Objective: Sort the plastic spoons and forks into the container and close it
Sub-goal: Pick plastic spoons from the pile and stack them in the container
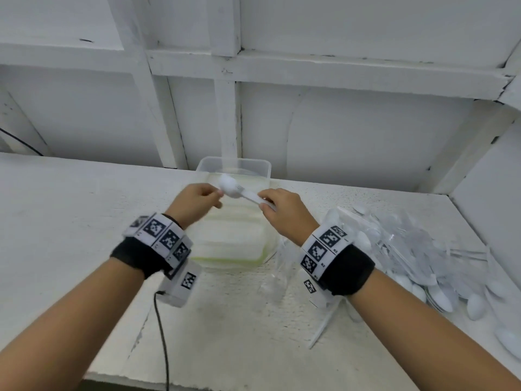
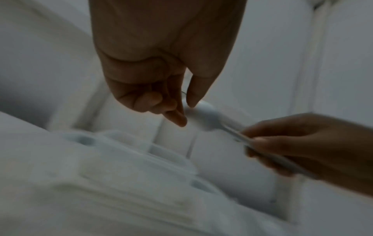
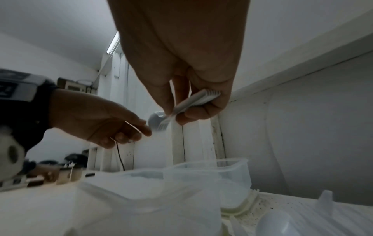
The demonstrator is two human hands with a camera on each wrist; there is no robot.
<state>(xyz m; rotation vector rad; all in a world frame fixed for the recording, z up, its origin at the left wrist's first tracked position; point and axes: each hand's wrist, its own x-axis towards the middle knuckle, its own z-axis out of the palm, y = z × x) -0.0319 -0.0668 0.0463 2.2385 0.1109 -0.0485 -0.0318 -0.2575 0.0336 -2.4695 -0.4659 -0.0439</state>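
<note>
A clear plastic container (image 1: pixel 255 165) stands open at the back of the white shelf (image 1: pixel 70 221); it also shows in the right wrist view (image 3: pixel 232 167). Its lid (image 1: pixel 234 249), with a green seal, lies just in front of it. Above the lid my right hand (image 1: pixel 270 203) pinches the handles of a small stack of white plastic spoons (image 3: pixel 193 100). The spoon bowl (image 1: pixel 229 186) points left. My left hand (image 1: pixel 208 197) has its thumb and forefinger at the bowl's tip (image 2: pixel 203 115), but blur hides whether they pinch it.
A heap of white spoons and forks (image 1: pixel 439 277) in a torn clear bag lies on the right. A loose clear wrapper (image 1: pixel 275 277) and a single utensil (image 1: pixel 321 328) lie near my right wrist. A black cable (image 1: pixel 162 334) hangs from my left wrist. The wall is close behind.
</note>
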